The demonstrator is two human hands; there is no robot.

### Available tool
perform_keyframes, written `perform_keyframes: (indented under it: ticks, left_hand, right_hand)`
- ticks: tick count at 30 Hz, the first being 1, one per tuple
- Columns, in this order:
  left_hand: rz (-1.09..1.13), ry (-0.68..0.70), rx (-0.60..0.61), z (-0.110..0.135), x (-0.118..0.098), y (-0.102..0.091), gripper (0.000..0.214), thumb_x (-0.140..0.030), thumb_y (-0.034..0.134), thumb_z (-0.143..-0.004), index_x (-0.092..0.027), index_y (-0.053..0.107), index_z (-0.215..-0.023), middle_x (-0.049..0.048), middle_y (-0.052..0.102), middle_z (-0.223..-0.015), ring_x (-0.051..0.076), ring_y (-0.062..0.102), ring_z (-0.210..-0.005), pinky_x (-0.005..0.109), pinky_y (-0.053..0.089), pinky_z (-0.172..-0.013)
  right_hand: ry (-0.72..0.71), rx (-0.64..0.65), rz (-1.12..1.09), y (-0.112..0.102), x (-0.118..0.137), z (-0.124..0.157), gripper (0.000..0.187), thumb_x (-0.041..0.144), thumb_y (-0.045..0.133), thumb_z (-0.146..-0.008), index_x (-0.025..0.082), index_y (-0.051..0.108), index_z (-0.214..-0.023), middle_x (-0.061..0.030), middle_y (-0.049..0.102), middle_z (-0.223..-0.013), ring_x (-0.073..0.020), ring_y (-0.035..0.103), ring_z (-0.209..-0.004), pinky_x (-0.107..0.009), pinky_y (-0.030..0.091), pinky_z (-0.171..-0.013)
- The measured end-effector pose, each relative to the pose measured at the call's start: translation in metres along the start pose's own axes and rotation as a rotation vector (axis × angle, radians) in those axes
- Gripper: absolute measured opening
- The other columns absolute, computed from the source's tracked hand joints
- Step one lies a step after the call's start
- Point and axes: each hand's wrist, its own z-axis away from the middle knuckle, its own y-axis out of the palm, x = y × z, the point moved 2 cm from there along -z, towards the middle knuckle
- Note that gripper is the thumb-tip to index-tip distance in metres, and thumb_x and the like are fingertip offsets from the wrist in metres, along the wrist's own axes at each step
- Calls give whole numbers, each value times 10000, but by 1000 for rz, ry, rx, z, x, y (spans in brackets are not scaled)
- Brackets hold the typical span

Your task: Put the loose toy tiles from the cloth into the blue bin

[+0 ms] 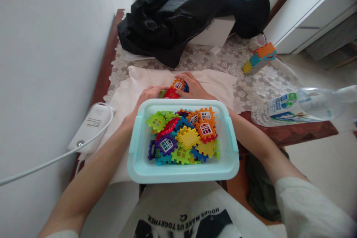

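Beyond the tub, my right hand (193, 87) curls round the right and far side of a small build of interlocking plastic tiles (173, 93). An orange tile with a white window, red tiles and bits of blue and green show on it. My left hand (152, 93) is closed against its left side, at a green piece; its fingertips are partly hidden. Close to me, a pale turquoise tub (184, 177) holds many loose tiles, among them a yellow tile (187, 137), a purple window tile (166, 144) and an orange window tile (206, 129). The tub's rim hides part of both wrists.
A white cloth (217, 80) covers the near table. A tile-built block (259, 58) stands at the back right, near a clear plastic bottle (301, 106). Black fabric (164, 22) drapes over a white box (213, 31). A white power bank (93, 126) with a cable lies left.
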Motion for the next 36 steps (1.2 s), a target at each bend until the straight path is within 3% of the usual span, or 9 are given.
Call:
perform_keyframes:
  ticks: [5, 9, 13, 18, 22, 26, 29, 36]
  left_hand:
    - [13, -2, -2, -1, -4, 0, 365, -363, 747, -1039, -183, 863, -1336, 138, 881, -1398, 369, 784, -1300, 554, 571, -1226]
    - [22, 17, 12, 0, -7, 0, 438, -379, 686, -1068, -147, 841, -1405, 176, 849, -1476, 376, 768, -1386, 551, 535, -1280]
    - [-7, 32, 70, 5, -12, -2, 603, -286, 746, -968, -114, 768, -1545, 223, 767, -1616, 419, 697, -1523, 593, 452, -1367]
    - [-60, -21, 89, 5, -14, -4, 636, -261, 754, -975, -119, 741, -1595, 217, 773, -1608, 434, 696, -1517, 613, 455, -1354]
    - [-89, -59, 82, 2, -13, -4, 631, -206, 742, -974, -134, 740, -1600, 195, 773, -1619, 387, 714, -1507, 554, 488, -1350]
    - [-122, -76, 75, 1, -12, -3, 673, -200, 682, -1002, -130, 683, -1672, 181, 743, -1667, 327, 701, -1537, 494, 485, -1372]
    - [-147, -69, 99, 1, -11, -2, 654, -192, 670, -985, -127, 724, -1633, 175, 761, -1645, 323, 702, -1532, 491, 480, -1374]
    - [-187, -23, 146, 0, -6, -2, 629, -227, 652, -992, -114, 741, -1604, 189, 772, -1620, 325, 711, -1505, 503, 491, -1354]
  right_hand:
    - [-21, 3, 39, 0, 0, 2, 323, 386, 574, -1194, 229, 716, -1438, -187, 674, -1531, -309, 672, -1420, -485, 573, -1273]
    - [-107, 112, 84, -1, 4, 2, 489, 498, 638, -1189, 193, 692, -1567, -218, 611, -1684, -345, 601, -1552, -528, 508, -1348]
    - [-114, 181, 131, -2, 4, 2, 495, 609, 660, -1173, 233, 763, -1477, -187, 715, -1508, -363, 649, -1406, -543, 534, -1266]
    - [-68, 139, 177, -3, 5, 3, 497, 691, 650, -1158, 218, 748, -1275, -177, 735, -1332, -345, 649, -1242, -479, 556, -1140]
    - [-66, 153, 187, -3, 7, 2, 561, 696, 565, -1189, 173, 718, -1324, -213, 757, -1338, -361, 657, -1201, -518, 551, -1143]
    - [-131, 189, 219, 1, 4, 0, 480, 522, 687, -1164, 162, 742, -1476, -230, 747, -1472, -401, 628, -1341, -566, 527, -1213]
    - [-153, 189, 225, 5, -2, -2, 382, 351, 733, -1133, 162, 778, -1463, -218, 746, -1508, -386, 634, -1362, -546, 537, -1213]
    - [-144, 164, 182, 5, -5, -3, 509, 558, 838, -1087, 170, 810, -1416, -210, 793, -1452, -384, 686, -1337, -543, 540, -1222]
